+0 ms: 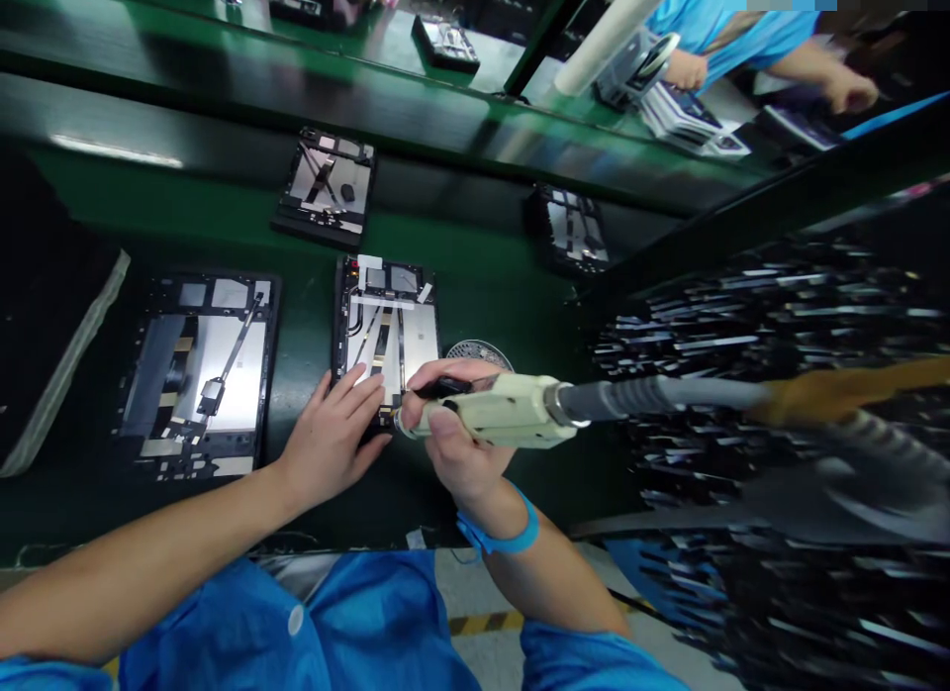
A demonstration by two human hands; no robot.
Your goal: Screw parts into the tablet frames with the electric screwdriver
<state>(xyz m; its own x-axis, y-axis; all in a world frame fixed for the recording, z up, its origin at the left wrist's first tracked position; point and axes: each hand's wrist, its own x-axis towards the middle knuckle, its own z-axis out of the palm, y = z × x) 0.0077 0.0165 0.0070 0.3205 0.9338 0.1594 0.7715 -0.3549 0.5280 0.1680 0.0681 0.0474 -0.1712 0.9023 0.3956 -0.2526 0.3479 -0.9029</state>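
An opened tablet chassis (pixel 386 325) with cables and boards lies on the green belt in front of me. My left hand (pixel 333 434) rests flat on its near left corner, fingers stretched out. My right hand (pixel 460 444) grips a cream electric screwdriver (pixel 505 409), whose tip points at the near edge of the chassis. The tool's grey cord (pixel 653 394) runs off to the right. A blue strap (pixel 501 538) circles my right wrist.
A second open chassis (pixel 200 374) lies to the left, and two more (pixel 331 186) (pixel 571 231) sit farther up the belt. A round metal dish (pixel 479 354) sits beside my chassis. Another worker's hands (pixel 687 69) are at the far right top.
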